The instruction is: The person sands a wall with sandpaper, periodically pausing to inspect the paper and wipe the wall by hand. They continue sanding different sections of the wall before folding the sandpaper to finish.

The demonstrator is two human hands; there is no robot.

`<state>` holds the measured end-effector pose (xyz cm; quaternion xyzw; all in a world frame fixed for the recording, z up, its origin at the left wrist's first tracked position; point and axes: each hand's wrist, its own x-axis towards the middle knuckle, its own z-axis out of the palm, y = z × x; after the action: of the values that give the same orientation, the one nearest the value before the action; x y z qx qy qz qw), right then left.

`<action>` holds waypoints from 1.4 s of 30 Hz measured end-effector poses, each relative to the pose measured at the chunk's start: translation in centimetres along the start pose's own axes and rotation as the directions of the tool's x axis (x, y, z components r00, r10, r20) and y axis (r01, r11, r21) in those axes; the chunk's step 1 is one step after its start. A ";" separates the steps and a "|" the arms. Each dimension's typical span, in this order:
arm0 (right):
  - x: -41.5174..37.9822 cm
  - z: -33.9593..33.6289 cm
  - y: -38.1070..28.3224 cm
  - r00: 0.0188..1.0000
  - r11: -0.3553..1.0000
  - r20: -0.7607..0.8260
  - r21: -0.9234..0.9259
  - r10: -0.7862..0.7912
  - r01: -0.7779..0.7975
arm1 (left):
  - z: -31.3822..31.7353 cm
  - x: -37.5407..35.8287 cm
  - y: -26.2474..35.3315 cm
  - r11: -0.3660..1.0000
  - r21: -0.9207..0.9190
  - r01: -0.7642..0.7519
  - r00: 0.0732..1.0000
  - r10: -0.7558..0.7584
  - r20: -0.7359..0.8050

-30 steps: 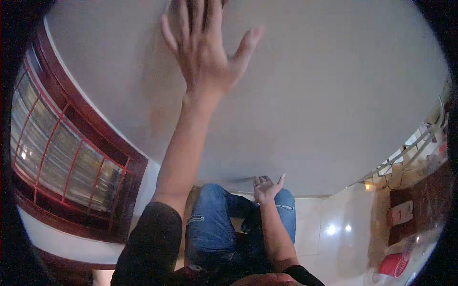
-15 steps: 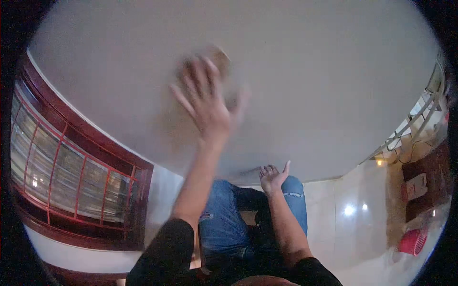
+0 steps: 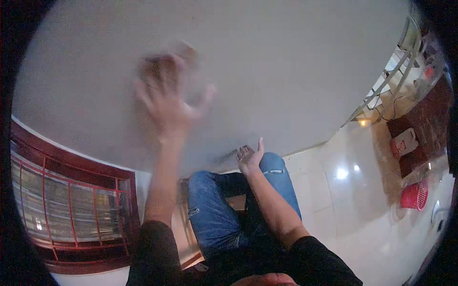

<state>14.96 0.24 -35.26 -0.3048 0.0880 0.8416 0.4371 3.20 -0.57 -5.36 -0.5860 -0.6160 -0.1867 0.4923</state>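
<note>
My left hand [image 3: 169, 107], smeared by motion, reaches up to a broad pale grey surface [image 3: 276, 71]. Its fingers are spread over a brown, flat-looking pad [image 3: 186, 51], which is pressed to that surface. Most of the pad is hidden under the fingers, and its exact kind is too blurred to make out. Low down, in front of my knee, my right hand [image 3: 249, 159] is held palm up with the thumb stretched out and the fingers loosely bent. Nothing shows in it.
My legs in blue jeans [image 3: 214, 209] are below the surface. At left is a window with red bars [image 3: 71, 205]. Pale floor tiles [image 3: 329, 190] lie at right, with a pink basket [image 3: 414, 195], a white container [image 3: 405, 142] and pale tubes [image 3: 400, 71] beyond.
My view has shifted, so the surroundings sit differently in it. My left hand and the brown pad appear further left in view. My right hand keeps nearly the same pose by the knee.
</note>
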 end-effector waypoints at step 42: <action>-1.8 0.8 0.8 0.997 0.978 0.074 -0.204 -0.016 0.031 | -3.9 10.4 -11.2 0.985 -0.070 0.158 0.880 -0.173 -0.443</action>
<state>14.72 -1.16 -33.63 -0.3188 -0.0186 0.8513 0.4162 -3.70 -0.83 8.83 -0.4804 -0.5308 -0.3675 0.5936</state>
